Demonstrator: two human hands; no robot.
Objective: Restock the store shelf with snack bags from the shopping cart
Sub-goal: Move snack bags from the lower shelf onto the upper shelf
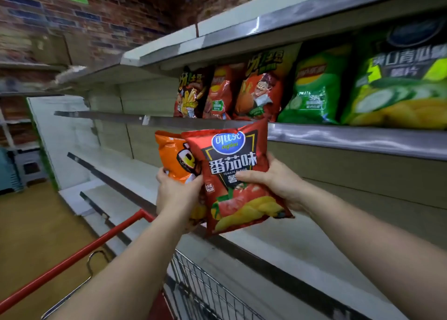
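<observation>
Snack bags are held upright below the grey metal shelf (338, 135): a glossy red tomato-chip bag (238, 174) is gripped by the right hand (275, 181), an orange foil bag (173, 155) by the left hand (176, 189). The stocked ledge lies above and beyond both hands, nearer the right.

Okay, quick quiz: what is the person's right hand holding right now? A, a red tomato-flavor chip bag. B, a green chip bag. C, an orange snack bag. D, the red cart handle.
A: the right hand grips the red tomato-flavor chip bag by its edge, while the left hand holds the orange snack bag beside it.
</observation>
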